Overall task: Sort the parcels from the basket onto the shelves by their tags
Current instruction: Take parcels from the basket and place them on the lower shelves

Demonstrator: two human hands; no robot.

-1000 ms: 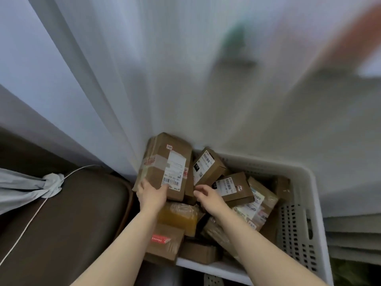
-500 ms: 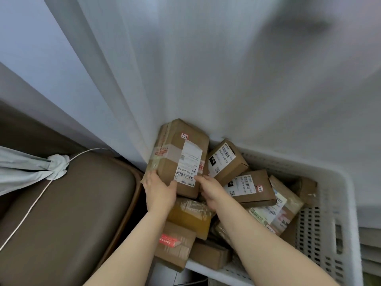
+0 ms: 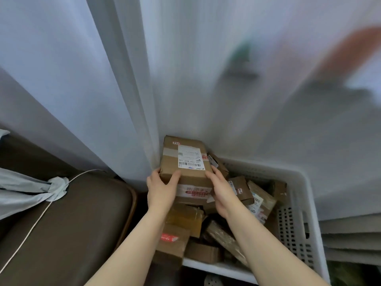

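Note:
A large brown cardboard parcel with a white shipping label and a small red-edged tag at its top is held between both hands above the white plastic basket. My left hand grips its near left corner, thumb on top. My right hand grips its near right side. Below lie several smaller brown parcels, among them one with a handwritten tag and one with a red sticker.
A sheer white curtain hangs right behind the basket and touches the parcel's far end. A brown padded seat with a grey cloth and a white cord lies to the left. Stacked grey edges show at the right.
Both hands closed on the large parcel and raised its near end out of the pile, squaring it toward me. My right hand moved from a smaller box to the parcel's right side.

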